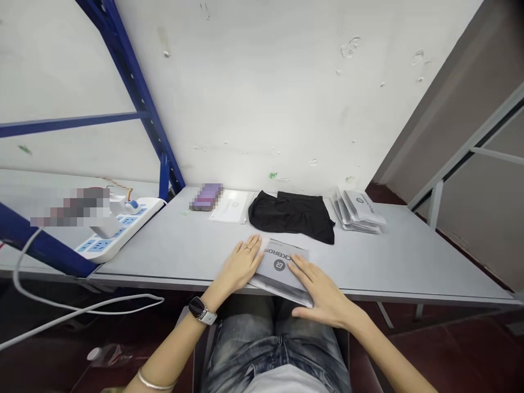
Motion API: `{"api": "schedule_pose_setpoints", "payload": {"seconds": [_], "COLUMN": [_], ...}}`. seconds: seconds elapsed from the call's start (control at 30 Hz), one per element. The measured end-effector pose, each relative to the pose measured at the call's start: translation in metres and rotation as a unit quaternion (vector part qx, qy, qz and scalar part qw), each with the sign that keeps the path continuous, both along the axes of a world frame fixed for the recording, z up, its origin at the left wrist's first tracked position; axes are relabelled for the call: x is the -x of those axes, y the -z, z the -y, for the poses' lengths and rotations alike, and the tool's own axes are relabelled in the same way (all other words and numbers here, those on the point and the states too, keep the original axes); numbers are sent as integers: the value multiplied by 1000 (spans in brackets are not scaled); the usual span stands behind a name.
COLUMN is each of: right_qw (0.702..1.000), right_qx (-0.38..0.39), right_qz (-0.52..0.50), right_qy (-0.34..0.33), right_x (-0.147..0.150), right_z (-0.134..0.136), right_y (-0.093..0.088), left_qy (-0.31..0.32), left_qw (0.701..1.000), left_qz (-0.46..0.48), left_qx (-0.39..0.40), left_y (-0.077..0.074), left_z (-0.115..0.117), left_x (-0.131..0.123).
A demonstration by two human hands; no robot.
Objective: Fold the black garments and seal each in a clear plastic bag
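A printed plastic packaging bag [282, 277] with dark lettering and a round logo lies flat at the table's front edge, its near end slightly over the edge. My left hand [241, 262] rests on its left side with fingers stretched out, a ring on one finger. On its right side lies my right hand [321, 286], palm down, fingers extended and thumb at the near corner. Beyond the bag, a black folded cloth item [290, 214] lies on the table; its exact kind is unclear.
Several similar bags [358, 210] are stacked at the back right. A flat whitish bag [230, 206] and a phone [207, 197] lie back left. A power strip [123, 232] with plugs and a white cable stands beyond the blue rack post [143, 93]. The white wall [262, 93] bounds the table [164, 251].
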State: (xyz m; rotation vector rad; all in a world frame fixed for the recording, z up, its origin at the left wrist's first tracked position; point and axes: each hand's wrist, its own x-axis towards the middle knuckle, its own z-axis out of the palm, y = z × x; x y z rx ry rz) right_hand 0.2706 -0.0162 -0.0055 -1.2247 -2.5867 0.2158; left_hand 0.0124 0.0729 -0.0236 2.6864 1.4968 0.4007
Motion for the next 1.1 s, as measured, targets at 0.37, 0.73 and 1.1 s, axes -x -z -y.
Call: {"api": "schedule_pose_setpoints", "payload": {"seconds": [0.37,0.73,1.1], "right_qw": [978,841,918], "right_qx": [-97,-306,-234], "right_qz": [-164,-123,-51], "right_qy": [80,429,318], "right_x": [-49,-169,-161], "right_z": [22,-106,-140], "right_y": [-6,-60,-23], "left_qy": [33,29,57], "left_qw": [994,998,986], "left_qz": [103,62,96], "left_qx": [-14,17,-125], "left_y": [-2,0,-7], "left_z": [-8,-8,-35], "left_x": [17,15,9]}}
